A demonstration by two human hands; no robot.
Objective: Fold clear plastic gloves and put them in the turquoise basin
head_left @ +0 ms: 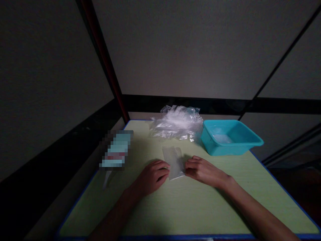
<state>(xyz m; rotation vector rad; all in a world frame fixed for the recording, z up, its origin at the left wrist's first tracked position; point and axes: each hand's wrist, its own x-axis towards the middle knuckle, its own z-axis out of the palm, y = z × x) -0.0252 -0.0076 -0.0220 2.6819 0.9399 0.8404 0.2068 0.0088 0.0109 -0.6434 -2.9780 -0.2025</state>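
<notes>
A small clear plastic bag [175, 164] lies on the table between my two hands, its flap or a second layer showing along the far end. My left hand [155, 174] holds the bag's left edge, fingers bent and close together. At the opposite edge, the curled fingers of my right hand [197, 170] pinch the bag's near right side. The thumbs are mostly hidden, and I cannot make out whether anything is inside the bag.
A heap of crinkled clear plastic bags [178, 124] sits at the table's far edge. Right of it stands a turquoise plastic basin [225, 149] with whitish flat bags inside. A blurred-out item [116, 150] is at the left edge of the pale green table [185, 211].
</notes>
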